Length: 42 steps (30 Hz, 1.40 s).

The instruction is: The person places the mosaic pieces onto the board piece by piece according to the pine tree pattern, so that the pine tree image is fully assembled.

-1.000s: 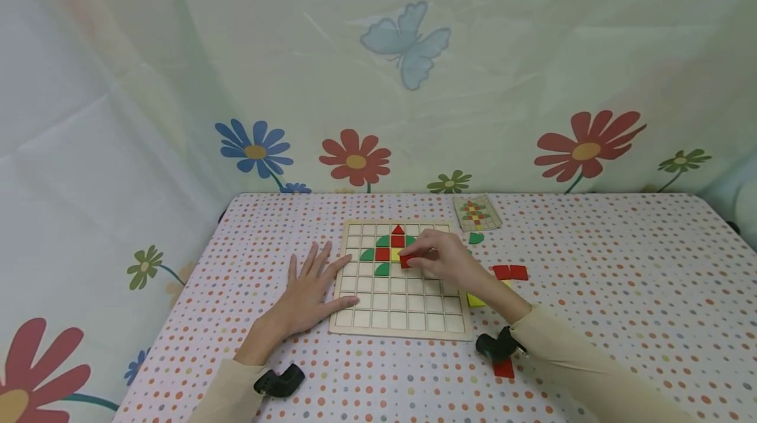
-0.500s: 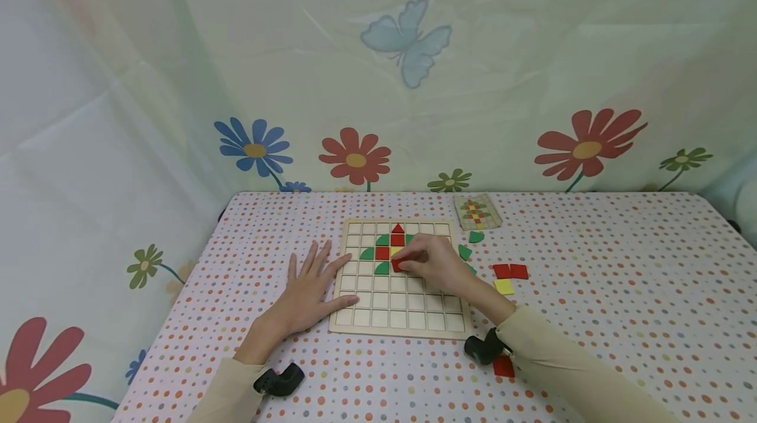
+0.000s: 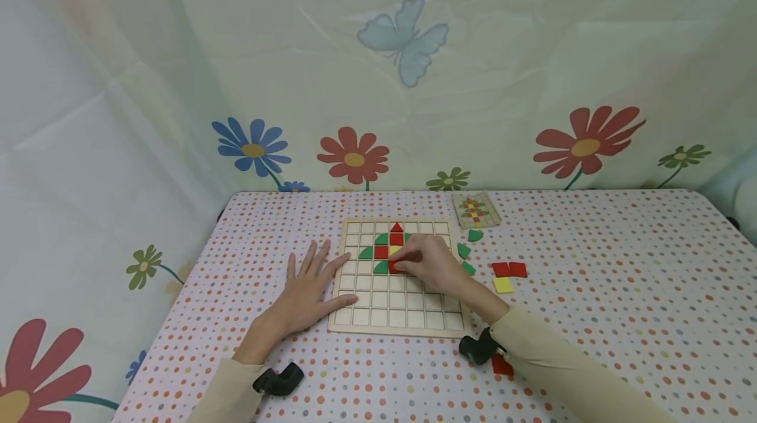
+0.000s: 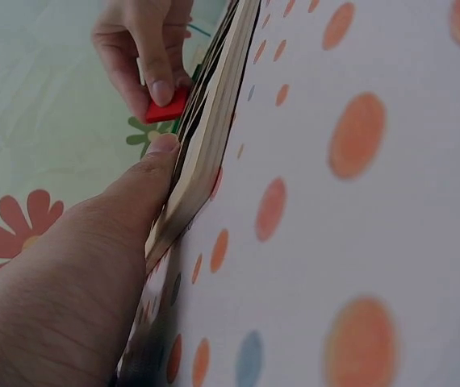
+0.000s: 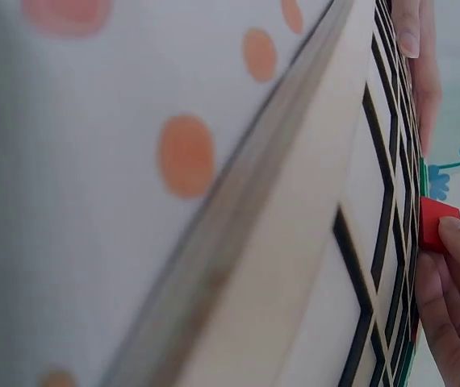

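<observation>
My right hand (image 3: 434, 264) pinches a red square tile (image 5: 433, 223) between thumb and fingers. In the head view that tile sits low over a cell of the wooden grid board (image 3: 378, 321), just right of a green quarter-round tile (image 3: 381, 267). Above it on the board are a yellow tile (image 3: 393, 250), red squares (image 3: 381, 252) and a red triangle (image 3: 397, 228). My left hand (image 3: 307, 291) lies with fingers spread, its thumb and index fingertip on the board's left edge. In the left wrist view the left thumb (image 4: 137, 189) rests along the board's rim.
A pattern card (image 3: 475, 211) lies behind the board. To the right are loose green pieces (image 3: 464, 251), two red squares (image 3: 509, 269) and a yellow square (image 3: 503, 285). Another red piece (image 3: 502, 364) lies partly under the right wrist camera. A flowered cloth (image 3: 497, 81) hangs behind the table.
My right hand has moved slightly left with the red tile and brought it down, level, at the cell beside the green piece. The left hand has stayed in place.
</observation>
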Each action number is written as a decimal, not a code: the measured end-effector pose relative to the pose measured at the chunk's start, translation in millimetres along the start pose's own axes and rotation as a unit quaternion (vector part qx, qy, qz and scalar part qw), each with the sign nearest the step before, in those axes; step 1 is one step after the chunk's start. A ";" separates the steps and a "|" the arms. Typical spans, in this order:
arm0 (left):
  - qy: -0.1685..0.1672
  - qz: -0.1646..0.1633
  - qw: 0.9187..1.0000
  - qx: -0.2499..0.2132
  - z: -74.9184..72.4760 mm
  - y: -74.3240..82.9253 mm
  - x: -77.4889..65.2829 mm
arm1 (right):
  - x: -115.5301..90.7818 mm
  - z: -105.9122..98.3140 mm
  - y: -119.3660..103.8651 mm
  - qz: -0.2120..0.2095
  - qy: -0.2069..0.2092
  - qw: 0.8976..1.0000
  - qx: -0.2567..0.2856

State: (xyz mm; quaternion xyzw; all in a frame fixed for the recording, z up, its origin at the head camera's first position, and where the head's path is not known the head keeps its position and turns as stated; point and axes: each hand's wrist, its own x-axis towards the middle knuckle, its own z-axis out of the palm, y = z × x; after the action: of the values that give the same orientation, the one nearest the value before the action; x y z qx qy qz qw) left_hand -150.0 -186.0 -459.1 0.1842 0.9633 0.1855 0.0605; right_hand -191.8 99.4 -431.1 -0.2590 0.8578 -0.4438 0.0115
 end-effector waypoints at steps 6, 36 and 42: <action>0.000 0.000 1.000 -0.003 -1.3 0.8 0.5 | -1.2 0.1 -1.6 0.007 0.008 1.000 -0.009; -0.002 0.002 1.000 -0.002 -3.2 2.5 0.4 | 2.7 -3.3 -8.0 0.010 -0.029 0.999 -0.040; -0.003 -0.001 1.000 -0.005 -2.9 3.3 -1.2 | 6.4 -3.6 -14.7 0.005 -0.060 0.994 -0.091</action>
State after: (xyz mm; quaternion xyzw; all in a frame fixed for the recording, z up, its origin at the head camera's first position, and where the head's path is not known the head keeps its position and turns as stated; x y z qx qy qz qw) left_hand -148.3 -184.6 -455.1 0.1831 0.9625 0.1897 0.0645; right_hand -191.9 92.3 -416.3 -0.2807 0.8936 -0.3478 0.0416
